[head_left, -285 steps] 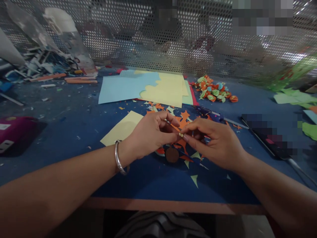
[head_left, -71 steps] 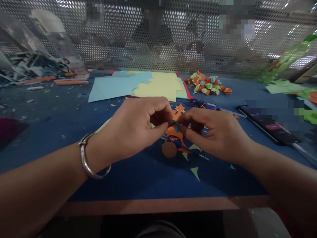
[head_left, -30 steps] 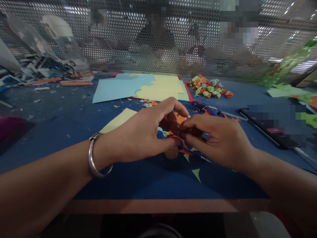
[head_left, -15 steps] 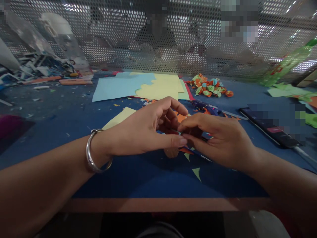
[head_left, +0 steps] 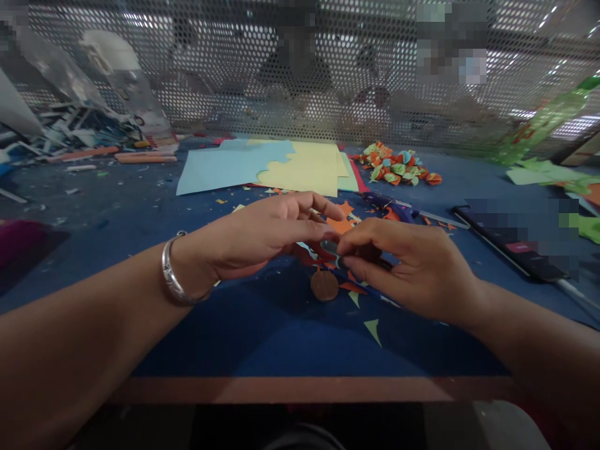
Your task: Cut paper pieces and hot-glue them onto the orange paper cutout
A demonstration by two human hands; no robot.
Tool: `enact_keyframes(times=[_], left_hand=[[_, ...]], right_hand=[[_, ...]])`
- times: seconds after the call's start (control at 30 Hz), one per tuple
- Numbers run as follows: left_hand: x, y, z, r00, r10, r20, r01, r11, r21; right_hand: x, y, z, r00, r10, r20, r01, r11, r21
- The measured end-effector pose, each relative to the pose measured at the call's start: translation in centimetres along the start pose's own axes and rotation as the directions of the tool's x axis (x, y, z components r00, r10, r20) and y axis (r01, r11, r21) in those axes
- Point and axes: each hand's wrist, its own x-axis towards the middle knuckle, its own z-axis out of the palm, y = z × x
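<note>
Right hand [head_left: 412, 269] pinches small paper piece [head_left: 330, 247]; left hand [head_left: 262, 234] loosely spread beside it, contact unclear. Paper likely light, soft, easily creased; best gripped by edge.

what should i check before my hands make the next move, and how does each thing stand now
- Right hand has the small piece in its grip: ok
- Left hand also grips it: cannot tell, fingers overlap
- Brown disc uncovered by the hands: ok
- Work spot free of orange scraps: not ok
- Colourful paper pile apart from both hands: ok
</note>
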Motion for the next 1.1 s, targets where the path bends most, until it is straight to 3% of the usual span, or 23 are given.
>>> enact_keyframes(times=[0.47,0.63,0.83,0.9,0.97,1.1], left_hand=[[0.2,-0.1,1.1,0.990,-0.100,0.102,0.123,0.961,-0.249],[0.2,0.0,1.3,0.989,-0.115,0.089,0.137,0.941,-0.310],[0.2,0.1,1.4,0.980,-0.116,0.161,0.163,0.932,-0.322],[0.2,0.0,1.4,0.986,-0.110,0.129,0.145,0.940,-0.309],[0.1,-0.1,1.3,0.997,-0.066,0.027,0.071,0.963,-0.259],[-0.3,-0.1,0.7,0.965,0.167,-0.200,-0.161,0.986,0.047]], right_hand=[[-0.1,-0.6,0.0,0.996,-0.086,0.006,0.086,0.996,-0.007],[-0.2,-0.6,0.1,0.996,-0.084,-0.025,0.084,0.996,0.003],[-0.2,-1.1,0.1,0.996,-0.087,-0.010,0.087,0.996,0.003],[-0.1,-1.1,0.1,0.995,-0.095,-0.012,0.095,0.995,0.009],[-0.1,-0.9,0.1,0.996,-0.090,-0.010,0.090,0.996,0.011],[-0.1,-0.4,0.1,0.998,-0.052,-0.047,0.053,0.999,0.002]])
